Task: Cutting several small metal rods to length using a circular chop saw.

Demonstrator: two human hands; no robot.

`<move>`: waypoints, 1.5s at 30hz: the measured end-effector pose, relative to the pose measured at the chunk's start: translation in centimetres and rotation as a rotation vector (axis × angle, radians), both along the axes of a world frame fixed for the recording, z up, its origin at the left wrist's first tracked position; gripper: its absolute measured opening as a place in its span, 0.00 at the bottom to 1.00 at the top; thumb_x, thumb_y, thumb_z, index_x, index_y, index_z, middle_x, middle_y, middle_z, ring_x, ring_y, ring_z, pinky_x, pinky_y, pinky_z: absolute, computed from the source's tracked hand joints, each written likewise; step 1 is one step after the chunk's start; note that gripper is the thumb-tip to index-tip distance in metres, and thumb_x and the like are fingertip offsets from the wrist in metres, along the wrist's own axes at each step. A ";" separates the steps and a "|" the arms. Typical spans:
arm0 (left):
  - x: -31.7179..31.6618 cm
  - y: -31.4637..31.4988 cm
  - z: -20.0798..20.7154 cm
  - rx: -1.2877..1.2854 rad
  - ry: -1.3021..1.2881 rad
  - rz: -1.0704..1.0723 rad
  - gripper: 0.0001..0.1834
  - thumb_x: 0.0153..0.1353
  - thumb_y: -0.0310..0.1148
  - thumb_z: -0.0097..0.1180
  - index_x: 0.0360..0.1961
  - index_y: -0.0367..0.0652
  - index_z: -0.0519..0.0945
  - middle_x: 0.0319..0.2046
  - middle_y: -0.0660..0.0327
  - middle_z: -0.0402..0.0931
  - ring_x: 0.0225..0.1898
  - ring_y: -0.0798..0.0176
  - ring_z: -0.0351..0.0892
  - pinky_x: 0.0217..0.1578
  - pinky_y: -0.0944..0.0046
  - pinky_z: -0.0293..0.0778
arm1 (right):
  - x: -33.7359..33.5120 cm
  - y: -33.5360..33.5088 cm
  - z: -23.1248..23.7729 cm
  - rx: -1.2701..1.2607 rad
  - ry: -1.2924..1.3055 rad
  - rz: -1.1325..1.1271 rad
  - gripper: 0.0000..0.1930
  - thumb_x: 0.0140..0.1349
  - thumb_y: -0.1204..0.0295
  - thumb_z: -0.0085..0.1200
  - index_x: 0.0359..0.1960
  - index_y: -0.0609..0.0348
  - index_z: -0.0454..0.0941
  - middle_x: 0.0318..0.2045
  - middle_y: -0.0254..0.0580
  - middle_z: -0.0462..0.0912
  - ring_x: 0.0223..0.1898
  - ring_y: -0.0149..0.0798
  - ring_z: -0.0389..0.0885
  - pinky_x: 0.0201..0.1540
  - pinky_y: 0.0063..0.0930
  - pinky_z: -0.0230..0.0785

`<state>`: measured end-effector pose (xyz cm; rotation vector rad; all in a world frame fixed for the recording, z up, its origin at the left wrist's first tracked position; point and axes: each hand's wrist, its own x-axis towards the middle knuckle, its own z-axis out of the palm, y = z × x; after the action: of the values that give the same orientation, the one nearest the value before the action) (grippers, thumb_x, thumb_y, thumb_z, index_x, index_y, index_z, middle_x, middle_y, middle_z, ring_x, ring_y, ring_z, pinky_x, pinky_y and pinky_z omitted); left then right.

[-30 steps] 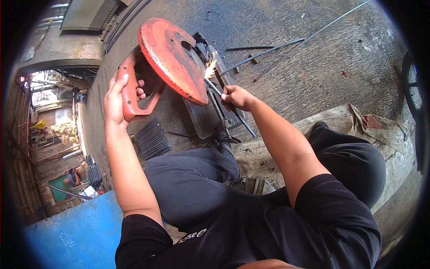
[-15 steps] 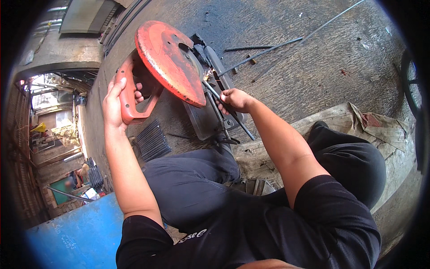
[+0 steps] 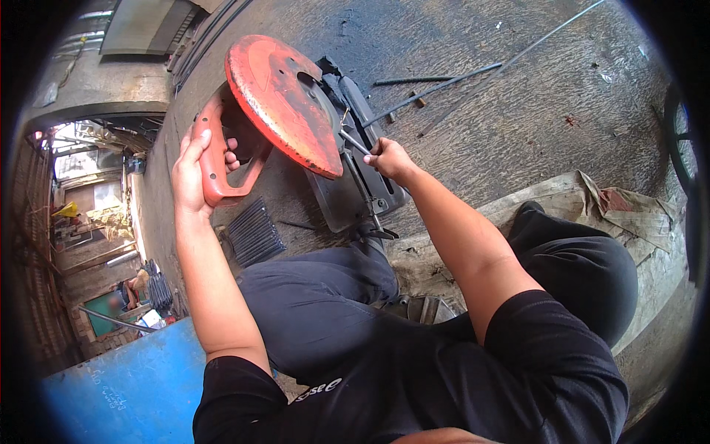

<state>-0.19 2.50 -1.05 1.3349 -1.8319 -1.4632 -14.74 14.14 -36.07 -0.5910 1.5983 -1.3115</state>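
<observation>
My left hand [image 3: 194, 166] is wrapped round the orange handle [image 3: 214, 159] of a cut-off saw. The saw's scuffed orange blade guard [image 3: 277, 103] hides most of the blade. Between the fingers of my right hand [image 3: 390, 160] is a grey metal rod [image 3: 356, 142], its near end pointing at the guard's right edge. How far the rod runs behind that hand is hidden. Below it lies the saw's dark base [image 3: 333, 200], with a clamp screw [image 3: 359, 181] along it.
Long metal rods [image 3: 436, 90] lie on the stained floor beyond the saw, with short cut pieces [image 3: 418, 101] nearby. A row of dark rods [image 3: 254, 231] lies left of the base. A blue panel [image 3: 133, 385] stands at lower left; a dirty cloth sheet [image 3: 629, 222] spreads at right.
The bright sparks at the guard's edge have died away. My right hand has shifted slightly with the rod, whose long lower part no longer shows. My left hand stays on the handle.
</observation>
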 end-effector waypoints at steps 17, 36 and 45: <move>0.3 0.0 0.0 -0.010 -0.007 0.006 0.28 0.63 0.39 0.51 0.62 0.39 0.64 0.37 0.49 0.76 0.27 0.64 0.77 0.30 0.64 0.79 | -0.4 0.9 1.4 -0.093 -0.640 0.329 0.12 0.71 0.67 0.43 0.34 0.63 0.72 0.28 0.42 0.79 0.23 0.34 0.78 0.27 0.31 0.73; 0.5 -0.4 -0.1 0.032 0.005 -0.003 0.29 0.64 0.40 0.51 0.63 0.40 0.62 0.38 0.49 0.76 0.28 0.63 0.77 0.32 0.63 0.79 | -1.2 1.4 1.7 -0.130 -0.689 0.363 0.12 0.70 0.66 0.46 0.35 0.63 0.73 0.27 0.40 0.78 0.23 0.33 0.74 0.27 0.28 0.70; 0.4 -0.4 0.0 0.031 0.003 -0.006 0.28 0.64 0.41 0.51 0.62 0.39 0.63 0.37 0.50 0.76 0.29 0.62 0.77 0.32 0.63 0.79 | -0.9 0.8 1.4 -0.104 -0.442 0.222 0.11 0.62 0.68 0.59 0.31 0.60 0.71 0.20 0.36 0.75 0.19 0.30 0.72 0.23 0.27 0.66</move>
<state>0.16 2.09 -1.10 1.3424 -1.8204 -1.5019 -15.67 14.90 -34.66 -0.4833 1.0792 -1.2581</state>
